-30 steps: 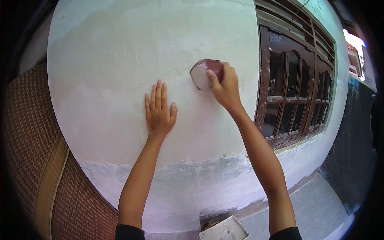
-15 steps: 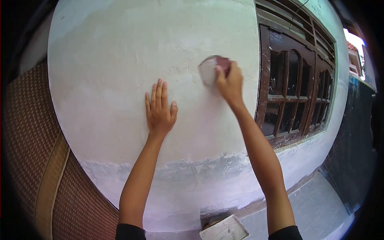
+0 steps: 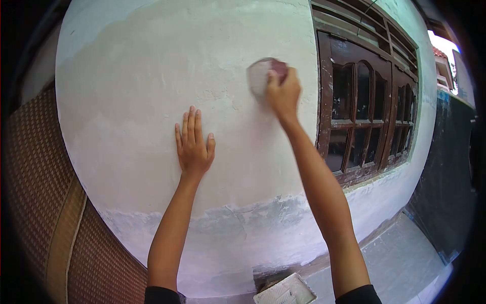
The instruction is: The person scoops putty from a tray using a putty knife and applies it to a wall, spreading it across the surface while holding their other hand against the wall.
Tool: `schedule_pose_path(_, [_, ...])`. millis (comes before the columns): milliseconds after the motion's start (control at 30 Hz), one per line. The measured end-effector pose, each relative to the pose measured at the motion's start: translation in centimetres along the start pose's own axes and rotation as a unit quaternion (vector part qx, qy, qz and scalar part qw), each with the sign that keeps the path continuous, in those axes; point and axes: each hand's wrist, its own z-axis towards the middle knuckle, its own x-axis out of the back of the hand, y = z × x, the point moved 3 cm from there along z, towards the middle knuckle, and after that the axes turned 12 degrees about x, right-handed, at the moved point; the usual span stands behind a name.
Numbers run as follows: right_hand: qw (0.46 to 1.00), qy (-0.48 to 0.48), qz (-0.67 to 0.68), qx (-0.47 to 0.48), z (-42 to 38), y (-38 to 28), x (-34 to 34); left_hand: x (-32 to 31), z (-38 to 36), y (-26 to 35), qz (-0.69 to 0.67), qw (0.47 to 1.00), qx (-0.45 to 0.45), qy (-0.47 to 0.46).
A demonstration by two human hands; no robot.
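Head camera: a woven panel (image 3: pixel 40 152) lines the left edge of the wall (image 3: pixel 126 167); now the left hand (image 3: pixel 195 147), flat on the wall, gripping nothing; here's the reddish-brown and pale sheet (image 3: pixel 258 78), blurred, high up, pinched in the right hand (image 3: pixel 284 96), near the left edge of the window (image 3: pixel 363 109).

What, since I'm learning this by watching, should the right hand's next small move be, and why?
Probably sweep the thin reddish-brown and pale sheet down and leftward. The right hand holds it at the off-white wall, and a rough, cracked patch shows below and left of it; the left hand lies flat, apart from that patch.
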Motion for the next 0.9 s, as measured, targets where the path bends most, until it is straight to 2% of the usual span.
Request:
schedule_pose_path(33, [0.999, 0.04, 0.004, -0.031, 0.5, 1.5, 1.3, 0.0, 0.0, 0.1, 0.001, 1.0, -0.001, 0.001])
schedule_pose_path(67, [0.995, 0.064, -0.032, -0.066, 1.0, 2.9, 2.8, 0.0, 0.0, 0.1, 0.002, 1.0, -0.002, 0.002])
schedule_pose_path(100, [0.982, 0.085, -0.082, -0.144, 1.2, 2.8, 4.7, 0.0, -0.1, 0.1, 0.004, 1.0, -0.001, 0.002])
schedule_pose_path(133, [0.975, 0.098, -0.119, -0.163, 1.3, 4.7, 5.8, 0.0, 0.0, 0.2, 0.015, 1.0, 0.002, 0.007])
schedule_pose_path(167, [0.975, 0.097, -0.118, -0.163, 1.2, 4.6, 6.4, 0.0, 0.0, 0.2, 0.025, 1.0, 0.004, 0.012])
schedule_pose_path(233, [0.972, 0.16, -0.025, -0.171, 0.5, 4.5, 7.4, 0.0, -0.1, 0.3, 0.028, 0.999, 0.006, 0.014])
schedule_pose_path(333, [0.985, 0.06, 0.119, -0.11, -1.3, 0.8, 4.9, -0.1, 0.0, 0.4, 0.031, 0.999, 0.004, 0.017])
schedule_pose_path(400, [0.992, -0.015, 0.129, 0.005, -2.8, -0.4, 1.7, 0.0, -0.1, 0.3, 0.028, 0.999, 0.001, 0.018])
schedule_pose_path(467, [0.991, -0.103, 0.063, 0.057, -4.3, -2.7, 0.1, 0.2, 0.1, 0.2, 0.007, 1.0, 0.0, 0.003])
schedule_pose_path(500, [0.991, -0.102, 0.062, 0.057, -4.4, -2.4, 0.1, 0.1, 0.1, 0.3, 0.007, 1.0, -0.002, 0.003])
schedule_pose_path(567, [0.992, -0.118, -0.03, 0.037, -4.3, -1.4, -0.3, 0.1, 0.1, 0.1, 0.01, 1.0, -0.001, 0.002])
schedule_pose_path(600, [0.996, -0.086, -0.037, -0.003, -3.6, -0.1, 0.3, 0.1, 0.1, 0.1, 0.012, 1.0, -0.001, 0.004])
schedule_pose_path(667, [0.999, 0.001, -0.04, -0.024, -2.5, 2.5, 2.4, 0.1, 0.0, 0.2, 0.012, 1.0, 0.005, -0.003])
schedule_pose_path(700, [0.994, 0.005, -0.038, -0.101, -2.1, 2.6, 3.7, 0.1, 0.0, 0.3, 0.015, 1.0, 0.006, -0.002])
schedule_pose_path(767, [0.991, 0.072, -0.028, -0.111, -2.0, 1.7, 5.5, 0.0, -0.1, 0.5, 0.009, 1.0, 0.009, 0.003])
schedule_pose_path(800, [0.991, 0.072, -0.027, -0.111, -2.1, 1.7, 5.1, 0.0, -0.1, 0.4, 0.01, 1.0, 0.009, 0.003])
schedule_pose_path(867, [0.991, 0.016, 0.121, -0.051, -3.0, 1.0, 2.9, 0.0, -0.1, 0.4, 0.007, 1.0, 0.002, 0.012])
schedule_pose_path(900, [0.992, -0.031, 0.125, -0.009, -3.6, -0.4, 1.9, 0.1, -0.1, 0.4, 0.006, 1.0, 0.001, 0.01])
